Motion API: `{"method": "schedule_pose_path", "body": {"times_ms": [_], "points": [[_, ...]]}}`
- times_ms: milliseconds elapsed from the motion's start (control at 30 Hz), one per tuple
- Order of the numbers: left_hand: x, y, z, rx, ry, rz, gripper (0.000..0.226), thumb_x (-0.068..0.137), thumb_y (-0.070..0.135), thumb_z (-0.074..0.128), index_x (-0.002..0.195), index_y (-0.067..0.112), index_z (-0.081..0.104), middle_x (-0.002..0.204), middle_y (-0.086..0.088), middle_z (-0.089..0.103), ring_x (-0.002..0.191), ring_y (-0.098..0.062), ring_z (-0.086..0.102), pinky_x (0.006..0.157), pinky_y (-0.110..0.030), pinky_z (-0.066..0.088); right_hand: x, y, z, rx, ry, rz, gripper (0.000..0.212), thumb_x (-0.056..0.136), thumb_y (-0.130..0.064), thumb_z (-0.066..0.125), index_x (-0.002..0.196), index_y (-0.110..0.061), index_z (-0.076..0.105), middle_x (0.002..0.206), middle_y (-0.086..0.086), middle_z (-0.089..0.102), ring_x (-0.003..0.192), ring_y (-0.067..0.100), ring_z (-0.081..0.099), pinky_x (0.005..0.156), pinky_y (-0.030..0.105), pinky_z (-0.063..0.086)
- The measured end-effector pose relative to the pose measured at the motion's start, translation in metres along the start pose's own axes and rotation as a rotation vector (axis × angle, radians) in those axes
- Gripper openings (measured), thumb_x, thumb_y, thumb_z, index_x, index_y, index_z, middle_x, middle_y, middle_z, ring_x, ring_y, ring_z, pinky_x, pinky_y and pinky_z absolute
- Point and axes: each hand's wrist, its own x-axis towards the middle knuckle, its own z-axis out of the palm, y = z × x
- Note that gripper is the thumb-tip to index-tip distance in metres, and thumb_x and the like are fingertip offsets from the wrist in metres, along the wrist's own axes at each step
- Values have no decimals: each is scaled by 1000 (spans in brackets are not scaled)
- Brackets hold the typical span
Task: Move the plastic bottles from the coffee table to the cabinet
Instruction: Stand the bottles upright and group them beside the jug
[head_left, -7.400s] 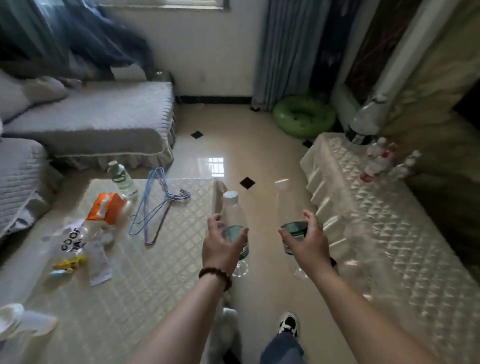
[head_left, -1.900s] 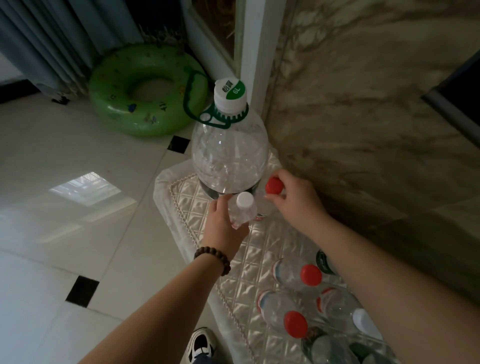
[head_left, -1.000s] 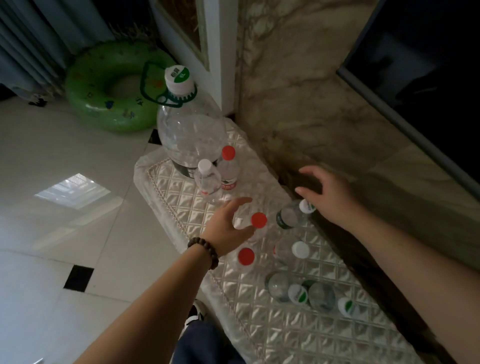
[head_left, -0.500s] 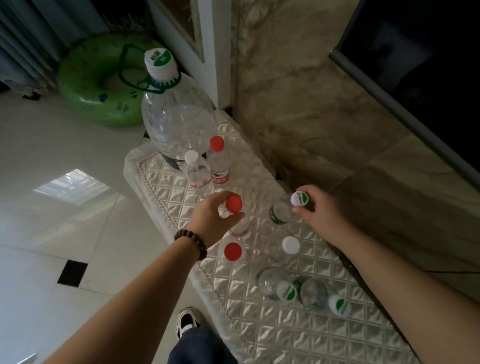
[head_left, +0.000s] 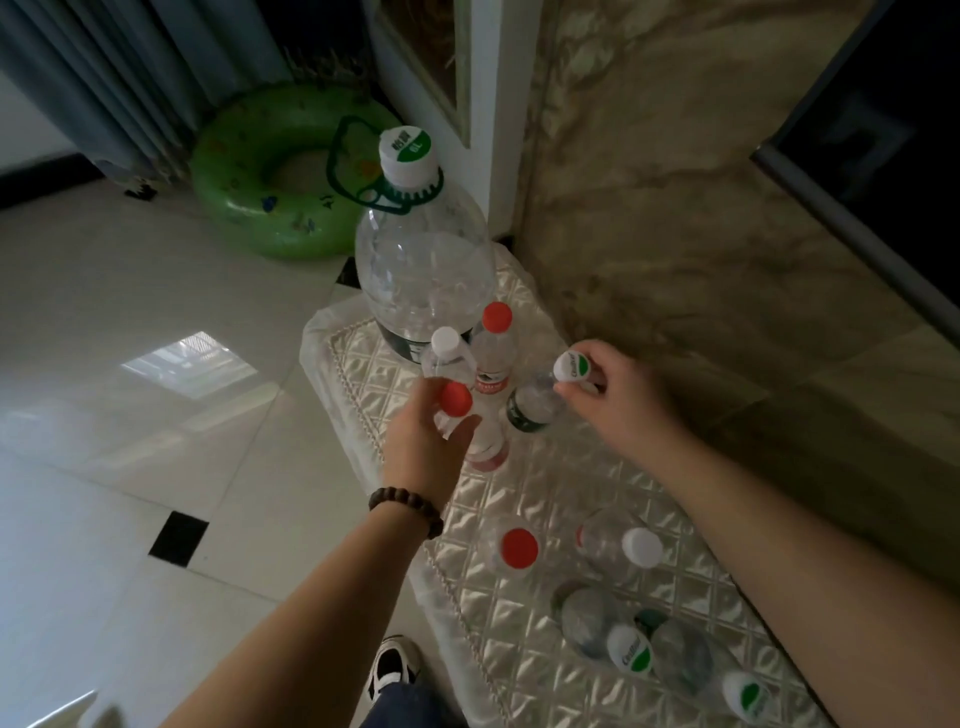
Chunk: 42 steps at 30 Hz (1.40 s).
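1. The plastic bottles stand on the cabinet (head_left: 545, 519), whose top wears a quilted, shiny cream cover; call it your worktop.
2. Your left hand (head_left: 423, 441) grips a red-capped bottle (head_left: 457, 400) just below its cap, fingers curled round the neck. Its base is near the worktop, but you cannot tell whether it touches.
3. Your right hand (head_left: 618, 395) pinches the green-and-white cap of a green-labelled bottle (head_left: 535, 408), which tilts toward the wall side. Whether its base rests on the cover is not clear.
4. Just beyond your two hands stand two small upright bottles, touching or nearly so: a white-capped bottle (head_left: 449, 353) and a second red-capped bottle (head_left: 493, 348) with a red label.
5. Behind that pair sits a large clear water jug (head_left: 423, 265) with a white-and-green cap and a green carry handle, at the far end of the worktop.
6. Nearer you, another red cap (head_left: 519, 545) and a white cap (head_left: 641, 545) mark two more upright bottles, set apart from each other.
7. At the near right, two bottles with green-and-white caps (head_left: 628, 649) lie close together on the cover.
8. A beaded bracelet (head_left: 405, 506) circles your left wrist.
9. On the tiled floor past the cabinet lies a green swim ring (head_left: 260, 208), beside grey-blue curtains.
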Motion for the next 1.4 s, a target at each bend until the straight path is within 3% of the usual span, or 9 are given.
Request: {"method": "schedule_pose_path", "body": {"times_ms": [100,233,433,633,733,833,933,1233,1400], "points": [[4,-3,8,-29,7,34,32,77,11,74,102,22,57,93,12,59,88,-9,57,78,-28,54,11,-9,12,-88,-26,-34,36,81,-31,70,114,-23,58,106,5,67,99,21,63,82,39,54],[7,-5,16,-28,34,57,33,77,12,74,105,23,60,103,8,56,95,-13,55,82,-41,54,21,-17,23,-133,-42,-60,36,82,-29,69,115,-20,58,109,7,68,102,24,62,86,43,52],[8,-8,21,-66,27,17,36,79,13,72,111,25,61,104,11,52,98,-10,51,86,-41,52,24,-13,31,-107,-115,-20,35,85,-25,67,118,-19,55,115,6,64,107,21,60,85,35,51],[4,-9,22,-36,8,-16,44,79,25,73,119,27,56,113,9,54,105,-12,52,90,-40,51,25,-14,31,-97,-110,-17,35,84,-24,69,116,-20,55,114,6,64,106,21,60,84,36,52],[0,-12,18,14,-6,-73,66,73,33,78,131,24,48,127,1,53,114,-15,51,96,-36,47,22,-8,30,-104,-116,-12,46,81,-25,72,122,-20,53,116,8,63,109,24,59,86,34,49],[-7,-12,14,42,-7,-68,73,71,35,80,134,22,45,131,-1,52,117,-17,51,97,-33,45,18,0,26,-91,-142,3,63,79,-26,74,134,-24,45,128,8,58,119,24,53,94,33,45],[-13,-10,11,55,-21,-58,73,72,35,79,135,22,44,133,-1,51,118,-18,50,98,-34,44,11,7,18,-107,-142,11,73,78,-33,74,140,-29,36,139,8,50,127,26,49,101,42,44],[-38,-1,-1,49,-39,-19,62,83,44,65,137,26,41,137,0,48,125,-15,44,97,-26,36,-34,18,-6,-45,-95,3,75,78,-35,74,142,-28,35,144,6,46,132,23,43,107,40,41],[-72,4,-12,36,-173,22,64,81,56,58,136,30,42,138,4,46,123,-7,41,98,-27,34,-76,24,-17,-47,-93,24,71,81,-34,71,142,-29,36,146,7,42,135,23,40,106,36,39]]}}
